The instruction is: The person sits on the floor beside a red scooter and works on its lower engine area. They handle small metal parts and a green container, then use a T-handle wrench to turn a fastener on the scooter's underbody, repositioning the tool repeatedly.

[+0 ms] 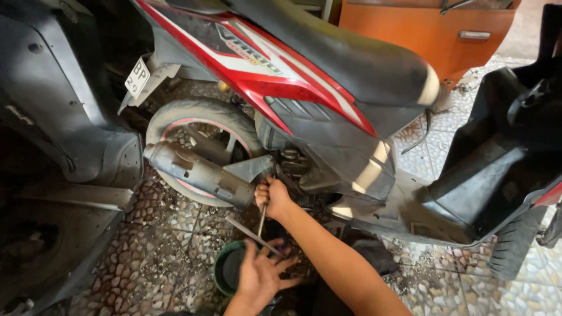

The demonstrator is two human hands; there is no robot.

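Head view, left to right. Muffler (199, 172): grey steel can, hung across the rear wheel (202, 114) at about 10 o'clock from the right hand; judged heavy, rigid, possibly hot, best left untouched.

Left hand (260, 272): fingers spread wide, palm down, nothing gripped; poised over a green pan (225, 266) at its 9 o'clock, fingertips just under a flat grey strip (252, 234) running from 10 to 4 o'clock. Contact with the strip cannot be told.

Right hand (274, 198): fist closed round the upper part of a thin rod-like tool (261, 219), thumb side up. Tool shaft slanted slightly, lower end pointing to about 7 o'clock toward the pan, upper end hidden under the engine area beside the muffler's front end. Tool type not clear: a screwdriver or slim wrench.

Handling, judged: tool light, stiff, metal, probably oily and so slippery; firm full-fist grip on the thick upper section suits it, as held. Pan light, shallow, easily tipped; better taken by the rim with both sides supported.

Position: tool inside the right fist, its free end between the two hands, at 12 o'clock from the left hand. Scooter body (304, 88), red and black, above both hands at 12 o'clock; black panel (497, 169) well apart at 3 o'clock. Tiled floor (433, 287) beneath.
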